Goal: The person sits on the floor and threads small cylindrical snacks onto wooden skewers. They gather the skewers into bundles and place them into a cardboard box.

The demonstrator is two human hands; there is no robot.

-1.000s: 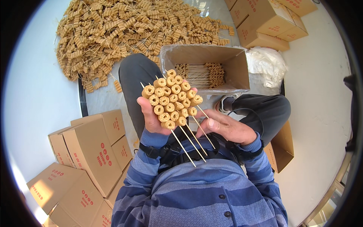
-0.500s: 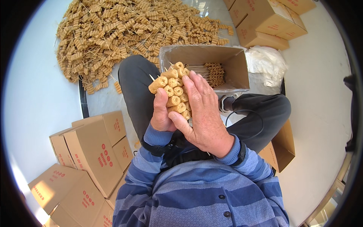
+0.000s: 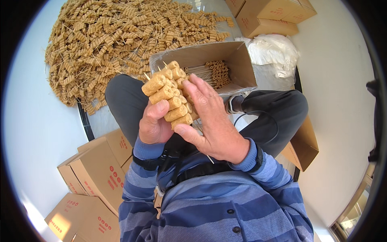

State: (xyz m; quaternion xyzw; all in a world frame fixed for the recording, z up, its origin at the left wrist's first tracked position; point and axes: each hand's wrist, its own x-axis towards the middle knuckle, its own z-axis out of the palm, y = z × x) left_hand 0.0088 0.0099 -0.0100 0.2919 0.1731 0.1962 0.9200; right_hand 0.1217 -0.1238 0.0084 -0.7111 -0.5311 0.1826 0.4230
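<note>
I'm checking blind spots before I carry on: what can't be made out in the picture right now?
All in the head view:
- Far side and full count of the bundle of tan, tube-shaped pieces on thin wooden sticks: covered by the bare right hand.
- Most fingers of the bare left hand: behind the bundle.
- Near-left interior of the open brown cardboard box: behind bundle and right hand.
- Large tan heap: cut off by the top edge.

From afar, I'm seeing rough snacks (image 3: 174, 104), wooden sticks (image 3: 200, 73), a smooth, matt cardboard box (image 3: 242, 66) and glossy, crinkled plastic sheeting (image 3: 273, 54).
</note>
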